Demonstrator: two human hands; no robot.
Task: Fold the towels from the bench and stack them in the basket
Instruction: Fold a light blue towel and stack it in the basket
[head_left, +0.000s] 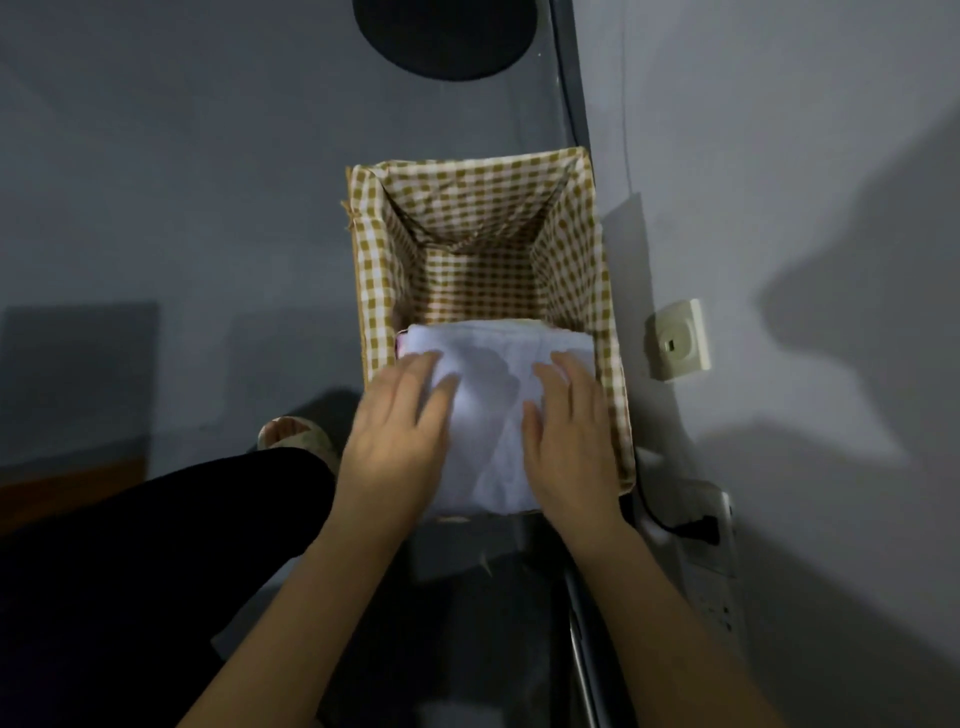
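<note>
The folded white towel (493, 410) lies in the near half of the checked basket (587, 291), at about 6 o'clock of its opening, on top of other folded cloth whose edges peek out at its far side. Both hands rest flat on it with fingers loosely spread, neither pinching anything: the left hand (400, 415) on the towel's 9 o'clock side, the right hand (566, 426) on its 3 o'clock side.

The likely trouble is the fold loosening as the palms lift away; soft terry can spring up or drag with the skin. The stack also sits toward one end of the basket, so it could lean or slide toward the bare 12 o'clock half.

How many towels lie beneath cannot be told; only a pink sliver (401, 344) and a pale edge show. The towel's near edge is covered by the wrists. The worktop with any remaining towels is out of view, and the dim light blurs the floor (182, 208).
</note>
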